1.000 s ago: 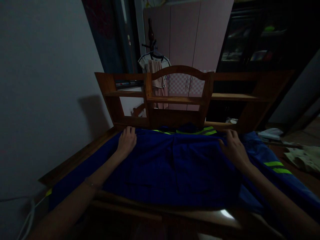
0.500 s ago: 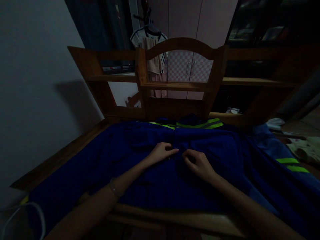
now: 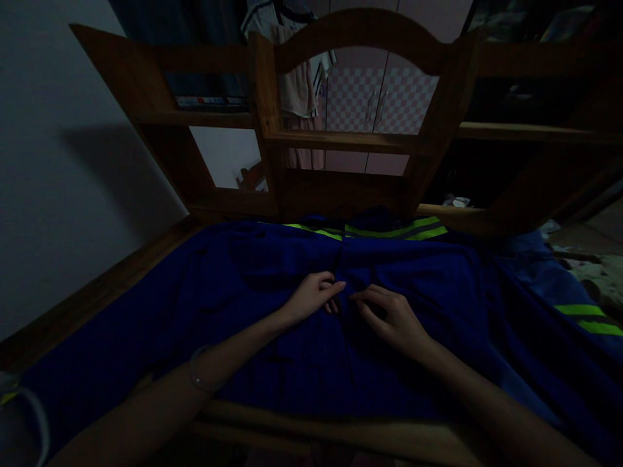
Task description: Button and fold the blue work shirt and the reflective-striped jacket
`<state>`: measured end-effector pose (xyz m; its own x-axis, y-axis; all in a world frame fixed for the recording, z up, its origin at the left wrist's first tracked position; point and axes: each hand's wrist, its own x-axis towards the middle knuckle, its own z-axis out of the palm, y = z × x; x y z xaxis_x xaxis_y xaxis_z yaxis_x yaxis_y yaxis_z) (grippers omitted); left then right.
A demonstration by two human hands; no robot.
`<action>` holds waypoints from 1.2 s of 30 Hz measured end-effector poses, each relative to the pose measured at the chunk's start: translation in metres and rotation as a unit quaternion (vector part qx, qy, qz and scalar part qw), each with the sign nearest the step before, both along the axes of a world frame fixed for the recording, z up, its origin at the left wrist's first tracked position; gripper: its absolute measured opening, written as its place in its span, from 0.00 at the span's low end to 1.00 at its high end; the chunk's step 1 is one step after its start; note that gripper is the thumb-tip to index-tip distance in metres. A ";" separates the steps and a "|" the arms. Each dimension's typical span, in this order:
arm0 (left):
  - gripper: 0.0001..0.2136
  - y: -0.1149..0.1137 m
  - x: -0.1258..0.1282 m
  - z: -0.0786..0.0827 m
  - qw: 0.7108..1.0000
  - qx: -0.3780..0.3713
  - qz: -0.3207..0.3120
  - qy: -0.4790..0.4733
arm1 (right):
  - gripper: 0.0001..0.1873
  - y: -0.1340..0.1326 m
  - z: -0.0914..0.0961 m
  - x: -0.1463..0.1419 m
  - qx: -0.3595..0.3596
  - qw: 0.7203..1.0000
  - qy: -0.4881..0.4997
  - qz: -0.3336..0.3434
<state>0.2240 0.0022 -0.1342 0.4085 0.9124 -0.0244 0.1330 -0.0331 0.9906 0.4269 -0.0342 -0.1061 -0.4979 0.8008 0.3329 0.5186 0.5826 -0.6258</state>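
Note:
A dark blue jacket (image 3: pixel 272 259) with yellow-green and grey stripes lies spread flat, its front opening running down the middle. My left hand (image 3: pixel 314 295) is at the left side of that opening, thumb stretched over the cloth and fingers curled around the edge. Just to the right, my right hand (image 3: pixel 384 311) pinches the opposite edge between thumb and forefinger. A small gap separates the two hands. Any button or fastener between the fingertips is too dark to make out. A clear bangle (image 3: pixel 198 370) circles my left wrist.
Behind the jacket stands a wooden shelf frame (image 3: pixel 360 139) with an arched top. The wall (image 3: pixel 63 194) closes off the left side. Denim-like blue cloth with stripes (image 3: pixel 584 314) lies at right. A wooden edge (image 3: pixel 311 425) runs along the front.
The view has tilted down and moved closer. My left fingers have curled further beneath the thumb, and my right thumb and forefinger reach farther toward the jacket's opening.

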 end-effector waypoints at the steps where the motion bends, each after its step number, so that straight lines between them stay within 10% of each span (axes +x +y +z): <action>1: 0.18 -0.001 0.000 0.002 1.000 -0.007 -0.002 -0.002 | 0.12 0.000 0.000 0.000 0.001 1.000 0.000 0.001; 21: 0.15 -0.002 -0.004 0.015 0.998 0.013 -0.050 -0.031 | 0.16 0.002 -0.002 0.001 0.005 0.999 -0.017 0.036; 36: 0.06 -0.002 -0.028 0.028 0.925 0.233 0.027 0.298 | 0.22 0.008 -0.011 0.000 -0.015 0.999 -0.032 -0.037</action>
<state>0.1957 0.0004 -0.1064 0.4023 0.8994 0.1712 0.6653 -0.4157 0.6202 0.4265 -0.0267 -0.1168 -0.4560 0.8452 0.2786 0.5987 0.5230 -0.6066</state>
